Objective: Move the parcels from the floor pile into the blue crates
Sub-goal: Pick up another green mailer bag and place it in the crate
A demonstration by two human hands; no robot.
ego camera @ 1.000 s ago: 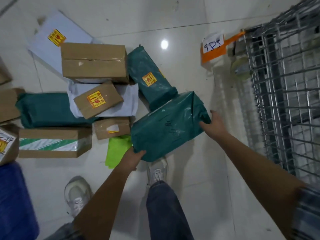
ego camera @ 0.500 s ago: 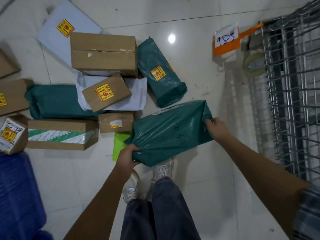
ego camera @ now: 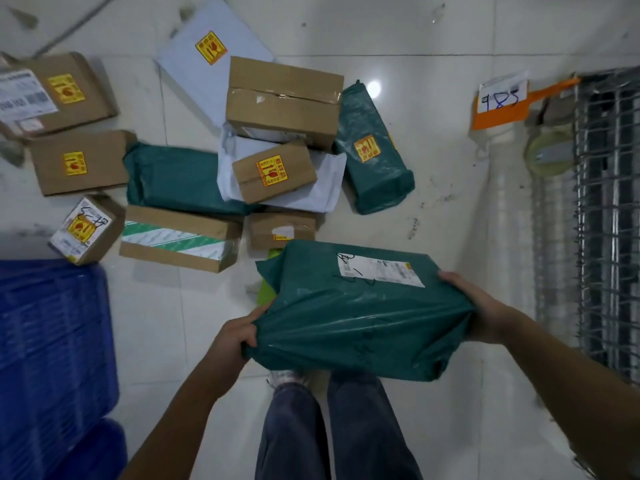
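Note:
I hold a large green plastic-wrapped parcel (ego camera: 356, 313) in front of my legs, above the floor, its white shipping label facing up. My left hand (ego camera: 239, 336) grips its lower left end, and my right hand (ego camera: 479, 306) grips its right end. The floor pile lies beyond it: a taped cardboard box (ego camera: 282, 100), a small box with a yellow sticker (ego camera: 273, 171), two more green parcels (ego camera: 372, 154) (ego camera: 173, 180), a box with green-striped tape (ego camera: 178, 237) and several other boxes. A blue crate (ego camera: 52, 344) stands at the lower left.
A wire mesh cage (ego camera: 609, 209) runs along the right side, with an orange tag reading 985 (ego camera: 500, 102) at its corner. White mailers (ego camera: 211, 53) lie under the boxes. A light green packet (ego camera: 268, 292) lies below the held parcel. White floor tiles lie between crate and legs.
The green parcel has come up off the floor and toward me, turned so its label shows. My view has shifted left, bringing more boxes and the blue crate into sight.

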